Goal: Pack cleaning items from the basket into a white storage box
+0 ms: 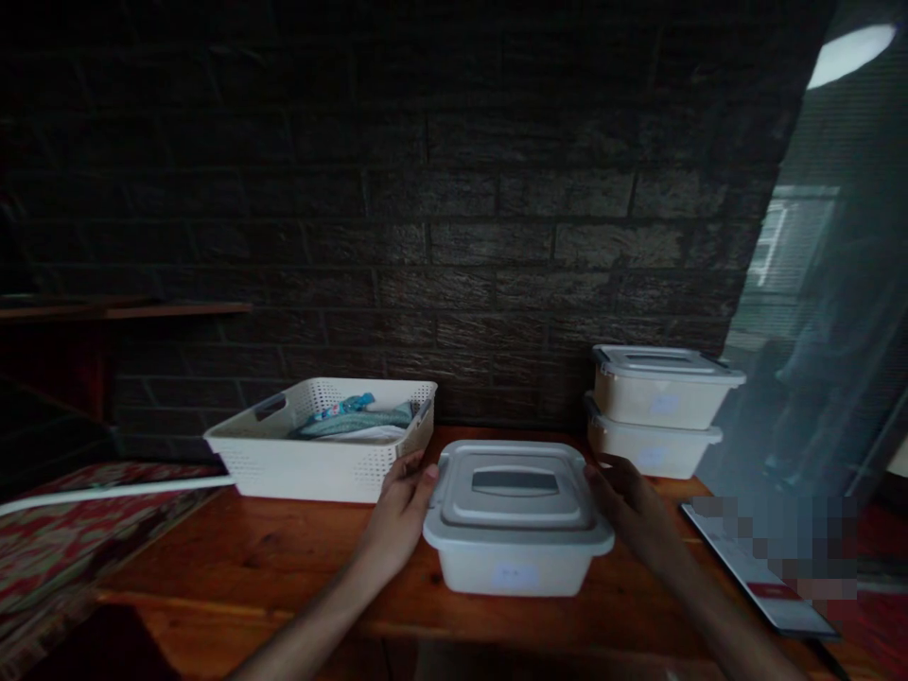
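A lidded plastic storage box (515, 558) stands on the wooden table in front of me. Its pale lid (497, 515) has a grey handle inset on top, and a small label sits on the front wall. My left hand (404, 506) is at the box's left side, thumb against the lid's edge and fingers curled. On the opposite side, my right hand (631, 506) has its fingers bent against the lid's right edge. Both hands grip the box from its sides; some fingertips are hidden.
Left of the box, a white perforated basket (298, 473) holds folded cloth (355, 424) and a blue packet (347, 407). Two similar lidded boxes (659, 407) are stacked at the back right. A tablet-like device (766, 567) lies at the table's right edge. A dark brick wall (454, 236) rises behind.
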### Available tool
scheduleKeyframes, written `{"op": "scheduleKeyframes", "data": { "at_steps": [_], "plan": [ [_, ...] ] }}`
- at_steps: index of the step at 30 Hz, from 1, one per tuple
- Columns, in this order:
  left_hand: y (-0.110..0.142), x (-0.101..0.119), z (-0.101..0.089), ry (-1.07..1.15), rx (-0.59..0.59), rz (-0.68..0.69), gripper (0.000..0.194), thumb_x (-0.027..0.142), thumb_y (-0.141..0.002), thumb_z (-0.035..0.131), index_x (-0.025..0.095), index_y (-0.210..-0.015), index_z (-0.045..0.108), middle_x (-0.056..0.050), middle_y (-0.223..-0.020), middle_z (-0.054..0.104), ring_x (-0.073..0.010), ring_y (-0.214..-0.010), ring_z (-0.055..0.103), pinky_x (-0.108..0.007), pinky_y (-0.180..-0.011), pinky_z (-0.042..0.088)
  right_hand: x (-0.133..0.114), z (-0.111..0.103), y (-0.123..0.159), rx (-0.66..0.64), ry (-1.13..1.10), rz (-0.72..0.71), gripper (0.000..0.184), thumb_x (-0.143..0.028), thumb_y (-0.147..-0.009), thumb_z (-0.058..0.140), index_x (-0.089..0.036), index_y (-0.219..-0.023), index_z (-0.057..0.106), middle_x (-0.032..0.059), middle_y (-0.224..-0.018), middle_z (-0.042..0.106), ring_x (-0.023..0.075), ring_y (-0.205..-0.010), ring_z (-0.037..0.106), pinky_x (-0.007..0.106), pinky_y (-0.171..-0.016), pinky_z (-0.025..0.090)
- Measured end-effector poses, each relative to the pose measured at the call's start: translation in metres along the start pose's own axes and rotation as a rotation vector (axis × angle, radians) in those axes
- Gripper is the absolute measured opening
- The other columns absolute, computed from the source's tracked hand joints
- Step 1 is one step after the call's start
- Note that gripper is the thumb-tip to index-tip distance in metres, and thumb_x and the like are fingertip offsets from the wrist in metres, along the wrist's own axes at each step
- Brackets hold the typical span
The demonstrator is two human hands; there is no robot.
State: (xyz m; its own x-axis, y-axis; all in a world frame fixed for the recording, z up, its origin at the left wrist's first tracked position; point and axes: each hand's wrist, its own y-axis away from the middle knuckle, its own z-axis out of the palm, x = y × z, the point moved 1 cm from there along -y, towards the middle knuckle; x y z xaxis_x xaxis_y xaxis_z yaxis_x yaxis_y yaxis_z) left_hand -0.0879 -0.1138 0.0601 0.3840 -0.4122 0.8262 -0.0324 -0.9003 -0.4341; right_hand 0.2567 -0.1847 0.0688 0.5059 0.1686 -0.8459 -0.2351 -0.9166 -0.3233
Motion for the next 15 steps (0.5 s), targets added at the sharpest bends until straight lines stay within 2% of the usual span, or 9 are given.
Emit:
{"op": "scheduleKeyframes", "data": {
  "at_steps": [3,6,8,10,13,15],
  "plan": [
    [0.000,0.020,0.000,-0.064,0.098,0.079,0.046,0.049,-0.098,0.048,0.013,-0.109,0.074,-0.017,-0.141,0.054,-0.0311,-0.139,0.043,-0.045,-0.122,0.023,-0.012,0.000,-0.002,0.056,0.050,-0.046,0.054,-0.063,-0.093,0.052,-0.016,-0.114,0.071,0.0156,-0.113,0.073,0.0324,-0.098,0.071,0.040,-0.077,0.057],
    [-0.005,0.046,-0.005,-0.122,0.151,0.197,0.047,0.046,-0.101,0.042,0.013,-0.127,0.065,-0.015,-0.142,0.055,-0.0277,-0.140,0.042,-0.044,-0.121,0.025,-0.032,-0.009,-0.004,0.114,0.058,-0.082,0.057,-0.063,-0.094,0.050,-0.014,-0.118,0.068,0.0169,-0.118,0.072,0.0319,-0.102,0.070,0.042,-0.084,0.056],
    [-0.011,0.069,-0.009,-0.140,0.155,0.263,0.046,0.044,-0.103,0.038,0.014,-0.124,0.066,-0.014,-0.142,0.055,-0.0257,-0.137,0.045,-0.042,-0.120,0.028,-0.051,-0.023,-0.005,0.148,0.012,-0.082,0.060,-0.063,-0.092,0.053,-0.013,-0.123,0.066,0.0167,-0.121,0.071,0.0312,-0.102,0.070,0.041,-0.083,0.056],
    [-0.019,0.096,-0.013,-0.110,0.180,0.320,0.045,0.044,-0.104,0.037,0.014,-0.122,0.065,-0.013,-0.140,0.056,-0.0243,-0.133,0.049,-0.041,-0.118,0.032,-0.074,-0.042,-0.004,0.193,-0.031,-0.074,0.060,-0.063,-0.088,0.061,-0.012,-0.120,0.069,0.0151,-0.115,0.074,0.0310,-0.102,0.070,0.038,-0.080,0.057],
    [-0.031,0.142,-0.017,-0.074,0.205,0.431,0.046,0.045,-0.104,0.038,0.014,-0.106,0.071,-0.013,-0.134,0.060,-0.0236,-0.126,0.055,-0.038,-0.113,0.038,-0.108,-0.075,-0.001,0.206,-0.180,-0.055,0.053,-0.059,-0.087,0.066,-0.016,-0.118,0.073,0.0087,-0.094,0.077,0.0235,-0.077,0.072,0.031,-0.061,0.055],
    [-0.036,0.172,-0.018,-0.071,0.225,0.540,0.043,0.043,-0.103,0.040,0.014,-0.105,0.072,-0.012,-0.129,0.063,-0.0227,-0.123,0.058,-0.037,-0.110,0.041,-0.129,-0.098,0.002,0.319,-0.323,-0.097,0.044,-0.051,-0.080,0.077,-0.017,-0.108,0.076,0.0053,-0.084,0.077,0.0173,-0.064,0.068,0.025,-0.053,0.052]
  ]
}}
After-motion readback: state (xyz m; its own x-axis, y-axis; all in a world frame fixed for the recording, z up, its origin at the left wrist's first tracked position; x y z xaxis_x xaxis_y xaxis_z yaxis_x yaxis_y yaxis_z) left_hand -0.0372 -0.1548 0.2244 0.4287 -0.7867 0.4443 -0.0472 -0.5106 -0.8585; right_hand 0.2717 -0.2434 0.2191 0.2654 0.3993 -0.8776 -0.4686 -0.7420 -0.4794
